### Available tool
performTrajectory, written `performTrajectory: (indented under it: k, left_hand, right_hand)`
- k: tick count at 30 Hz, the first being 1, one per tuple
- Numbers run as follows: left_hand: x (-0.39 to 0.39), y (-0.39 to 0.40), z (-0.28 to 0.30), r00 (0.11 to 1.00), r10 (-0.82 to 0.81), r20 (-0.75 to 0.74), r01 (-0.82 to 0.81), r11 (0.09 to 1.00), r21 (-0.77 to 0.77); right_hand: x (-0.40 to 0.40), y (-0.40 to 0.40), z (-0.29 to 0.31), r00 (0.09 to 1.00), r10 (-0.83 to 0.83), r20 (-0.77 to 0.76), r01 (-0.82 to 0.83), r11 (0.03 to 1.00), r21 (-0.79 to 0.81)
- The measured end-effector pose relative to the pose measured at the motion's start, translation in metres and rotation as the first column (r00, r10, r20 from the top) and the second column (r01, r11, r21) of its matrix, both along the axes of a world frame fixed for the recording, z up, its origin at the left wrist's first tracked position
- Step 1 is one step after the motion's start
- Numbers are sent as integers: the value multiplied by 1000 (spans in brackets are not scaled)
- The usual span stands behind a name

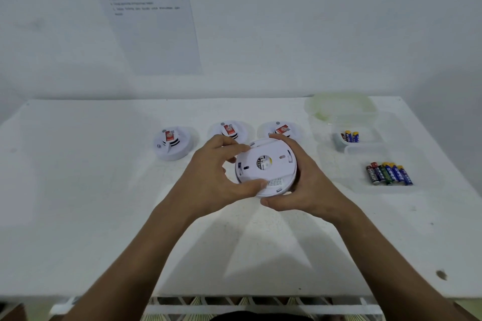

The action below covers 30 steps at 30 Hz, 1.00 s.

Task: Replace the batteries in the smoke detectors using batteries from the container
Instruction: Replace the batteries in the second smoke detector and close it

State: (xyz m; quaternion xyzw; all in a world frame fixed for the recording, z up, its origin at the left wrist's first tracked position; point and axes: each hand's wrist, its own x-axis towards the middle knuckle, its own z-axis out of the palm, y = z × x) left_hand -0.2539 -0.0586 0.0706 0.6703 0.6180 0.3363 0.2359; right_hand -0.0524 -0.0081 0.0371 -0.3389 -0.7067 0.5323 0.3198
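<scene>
A head-worn camera looks down on a white table [104,216] set against a pale wall. At the centre of the frame, two bare hands hold a round white smoke detector [266,168] above the table, its flat back plate turned toward the camera. The left hand [211,174] grips its left edge, fingers curled over the top rim and thumb pressed on the lower rim. The right hand [300,185] cups the right side, fingers wrapped behind and thumb under the bottom edge. Behind the hands, three more smoke detectors sit in a row on the table: one at left [173,142], one in the middle [230,129] and one at right [283,129], each with a red label on top. At the right of the frame, a clear container [360,148] holds a few batteries [350,136], and a row of loose batteries [390,174] lies nearer the camera, below it. A clear lid [340,105] rests behind the container. A printed sheet [146,15] hangs on the wall at upper left; its text is too blurred to read.
</scene>
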Motion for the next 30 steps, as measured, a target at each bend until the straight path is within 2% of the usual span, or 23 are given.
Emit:
performTrajectory:
  k: [5, 11, 21, 30]
  left_hand:
    - [-5, -2, 2, 999, 9, -34, -9, 1000, -17]
    - [-1, -5, 3, 1000, 0, -3, 0, 1000, 5]
    - [-7, -11, 1, 993, -52, 109, 62, 993, -98]
    - [-15, -14, 1, 947, -75, 313, 136, 975, -177]
  right_hand:
    - [-5, 0, -2, 1000, 5, 4, -5, 1000, -8]
    - [-5, -2, -1, 1000, -5, 20, 5, 1000, 24]
    - [-3, -9, 6, 998, 59, -31, -60, 998, -10]
    - [-5, -12, 13, 996, 79, -46, -80, 997, -20]
